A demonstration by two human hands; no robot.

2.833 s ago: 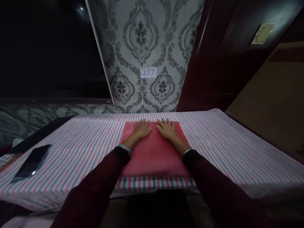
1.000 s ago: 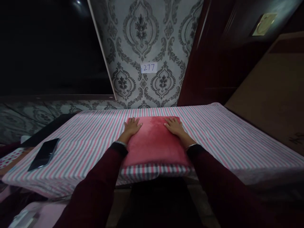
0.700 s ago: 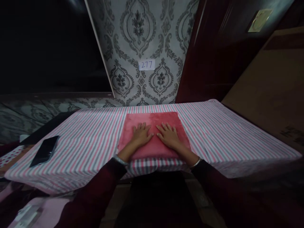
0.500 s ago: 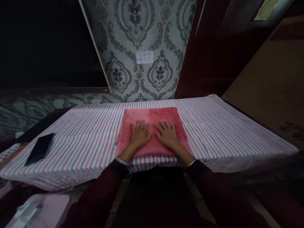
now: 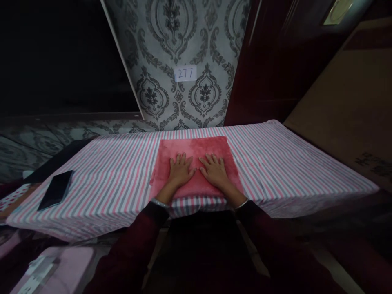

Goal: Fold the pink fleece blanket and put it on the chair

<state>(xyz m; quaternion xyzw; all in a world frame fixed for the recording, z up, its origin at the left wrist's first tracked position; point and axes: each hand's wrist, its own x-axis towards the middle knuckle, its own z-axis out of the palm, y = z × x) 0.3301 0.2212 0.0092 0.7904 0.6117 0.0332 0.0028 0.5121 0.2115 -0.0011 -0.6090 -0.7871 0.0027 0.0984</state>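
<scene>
A square of red, plush-looking cloth [image 5: 196, 147] lies flat on the striped tablecloth [image 5: 116, 175], close to the table's front edge. My left hand [image 5: 181, 170] rests palm down on its left half, fingers spread. On the right half, my right hand [image 5: 215, 171] lies flat in the same way, also with fingers apart. The two thumbs point toward each other with a small gap of red cloth between them. Neither hand grips anything. Whatever is under my palms is hidden.
A dark phone [image 5: 56, 190] lies at the table's left end. Behind the table are a large black screen [image 5: 61, 57], a patterned wall with a paper label [image 5: 185, 73] reading 277, and a dark red door [image 5: 269, 69]. A cardboard box [image 5: 352, 98] stands at right; a pink stool [image 5: 67, 265] is lower left.
The camera view has shifted slightly. Both hands stay flat on the red cloth, in nearly the same places, and the cloth looks unchanged.
</scene>
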